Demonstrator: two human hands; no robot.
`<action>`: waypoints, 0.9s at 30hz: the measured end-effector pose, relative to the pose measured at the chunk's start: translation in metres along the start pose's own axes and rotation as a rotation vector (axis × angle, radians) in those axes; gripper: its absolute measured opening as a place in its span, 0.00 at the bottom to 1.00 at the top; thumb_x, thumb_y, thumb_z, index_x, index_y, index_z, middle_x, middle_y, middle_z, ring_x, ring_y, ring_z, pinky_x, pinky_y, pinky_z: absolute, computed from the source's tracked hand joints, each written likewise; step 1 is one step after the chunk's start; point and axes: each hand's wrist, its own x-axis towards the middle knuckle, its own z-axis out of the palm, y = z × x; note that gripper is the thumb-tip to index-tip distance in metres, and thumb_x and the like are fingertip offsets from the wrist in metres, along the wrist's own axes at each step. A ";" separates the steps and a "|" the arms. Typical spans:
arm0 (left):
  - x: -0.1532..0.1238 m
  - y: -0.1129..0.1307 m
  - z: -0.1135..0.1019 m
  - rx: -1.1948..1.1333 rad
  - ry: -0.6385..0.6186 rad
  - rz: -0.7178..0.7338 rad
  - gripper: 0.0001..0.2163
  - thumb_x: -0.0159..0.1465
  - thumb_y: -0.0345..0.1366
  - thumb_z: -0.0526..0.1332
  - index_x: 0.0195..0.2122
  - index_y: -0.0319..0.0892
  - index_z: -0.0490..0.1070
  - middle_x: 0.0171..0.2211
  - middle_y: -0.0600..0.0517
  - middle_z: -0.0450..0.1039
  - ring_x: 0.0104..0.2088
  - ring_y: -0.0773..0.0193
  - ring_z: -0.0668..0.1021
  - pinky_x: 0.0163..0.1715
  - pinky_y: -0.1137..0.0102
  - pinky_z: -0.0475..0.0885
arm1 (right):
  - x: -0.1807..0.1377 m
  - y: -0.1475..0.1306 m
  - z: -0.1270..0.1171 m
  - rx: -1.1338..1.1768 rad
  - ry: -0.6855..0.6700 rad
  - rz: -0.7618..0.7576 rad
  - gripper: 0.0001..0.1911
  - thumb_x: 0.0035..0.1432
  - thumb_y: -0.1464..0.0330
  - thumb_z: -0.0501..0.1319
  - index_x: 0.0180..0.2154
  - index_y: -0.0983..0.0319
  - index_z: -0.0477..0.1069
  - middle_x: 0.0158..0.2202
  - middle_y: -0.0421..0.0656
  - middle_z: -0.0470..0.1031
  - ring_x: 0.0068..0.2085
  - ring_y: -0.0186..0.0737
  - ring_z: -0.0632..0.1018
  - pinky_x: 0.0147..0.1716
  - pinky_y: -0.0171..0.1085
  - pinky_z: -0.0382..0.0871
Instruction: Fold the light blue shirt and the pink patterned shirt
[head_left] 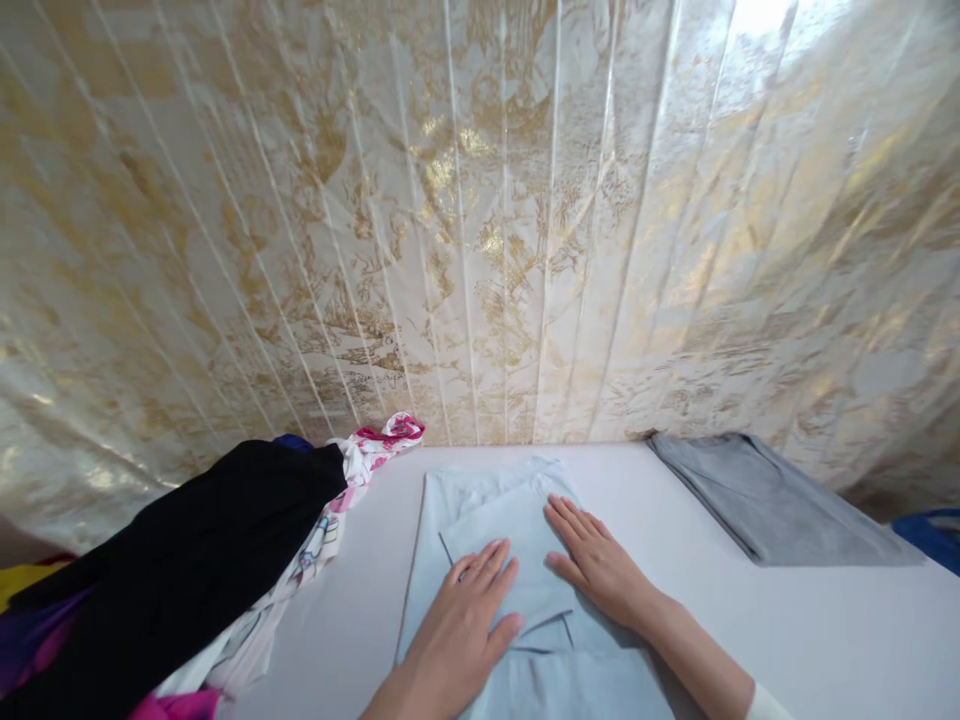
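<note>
Pale blue garment (469,505), part-folded, at mid-desk (787,640); probably soft, light and limp, best taken at the folded edges. Left hand (469,620) and right hand (596,565) pressed flat on it, fingers extended, grasping nothing. Black clothes pile (187,560) to the left; folded grey garment (772,500) to the right.

Left grip (469,620) lies flat, palm down, fingers straight and close together, pointing to 1 o'clock, thumb on its 3 o'clock side. Right grip (600,565) lies just beside it at 2 o'clock, also flat and palm down, fingers aimed at 11 o'clock. Right forearm (697,660) comes in bare from 5 o'clock
</note>
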 end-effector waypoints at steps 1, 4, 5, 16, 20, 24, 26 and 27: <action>-0.002 -0.003 -0.002 -0.009 0.031 -0.011 0.21 0.73 0.40 0.47 0.66 0.50 0.51 0.66 0.51 0.53 0.66 0.60 0.58 0.62 0.57 0.60 | 0.001 0.002 -0.001 0.003 -0.001 0.002 0.31 0.67 0.56 0.50 0.66 0.62 0.51 0.68 0.49 0.48 0.68 0.47 0.51 0.64 0.51 0.52; -0.008 -0.020 -0.008 -0.019 0.124 -0.065 0.22 0.71 0.31 0.47 0.66 0.51 0.53 0.64 0.52 0.58 0.64 0.62 0.61 0.61 0.59 0.63 | 0.001 0.005 -0.003 0.037 0.052 -0.032 0.29 0.67 0.57 0.50 0.66 0.60 0.52 0.68 0.48 0.50 0.68 0.46 0.54 0.64 0.52 0.54; -0.010 -0.026 -0.010 -0.017 0.137 -0.085 0.23 0.69 0.29 0.47 0.65 0.51 0.54 0.64 0.52 0.58 0.64 0.62 0.62 0.60 0.59 0.63 | 0.000 0.005 -0.003 0.053 0.074 -0.044 0.29 0.68 0.58 0.49 0.66 0.60 0.53 0.68 0.48 0.51 0.67 0.46 0.54 0.63 0.52 0.55; 0.000 -0.051 -0.010 0.020 0.104 -0.083 0.22 0.69 0.28 0.48 0.63 0.48 0.58 0.66 0.51 0.55 0.65 0.62 0.58 0.61 0.58 0.61 | -0.008 -0.001 0.000 0.191 0.082 -0.050 0.27 0.67 0.59 0.50 0.64 0.59 0.57 0.66 0.48 0.56 0.66 0.48 0.58 0.63 0.52 0.57; 0.000 -0.049 -0.011 0.030 0.092 -0.077 0.22 0.69 0.27 0.48 0.63 0.48 0.58 0.66 0.51 0.54 0.66 0.62 0.57 0.61 0.59 0.61 | -0.017 0.004 -0.005 0.375 0.167 0.034 0.24 0.67 0.57 0.47 0.61 0.56 0.63 0.64 0.46 0.62 0.64 0.47 0.63 0.62 0.52 0.60; -0.002 -0.050 -0.010 0.011 0.096 -0.079 0.24 0.67 0.24 0.46 0.63 0.48 0.57 0.66 0.51 0.54 0.66 0.64 0.56 0.60 0.59 0.60 | -0.035 0.008 -0.011 0.565 0.267 0.204 0.23 0.66 0.55 0.48 0.54 0.55 0.71 0.58 0.45 0.71 0.59 0.49 0.71 0.59 0.50 0.65; -0.002 -0.053 -0.007 -0.011 0.103 -0.075 0.28 0.64 0.20 0.46 0.63 0.48 0.58 0.66 0.52 0.54 0.66 0.65 0.55 0.60 0.59 0.60 | -0.043 0.008 -0.013 0.626 0.295 0.284 0.22 0.64 0.53 0.50 0.48 0.55 0.75 0.52 0.45 0.76 0.54 0.50 0.75 0.55 0.48 0.69; -0.002 -0.055 -0.006 -0.024 0.106 -0.074 0.30 0.61 0.18 0.45 0.62 0.48 0.58 0.66 0.52 0.54 0.66 0.65 0.55 0.60 0.59 0.60 | -0.046 0.008 -0.014 0.649 0.307 0.317 0.22 0.63 0.52 0.51 0.45 0.55 0.76 0.49 0.44 0.78 0.52 0.50 0.77 0.52 0.46 0.71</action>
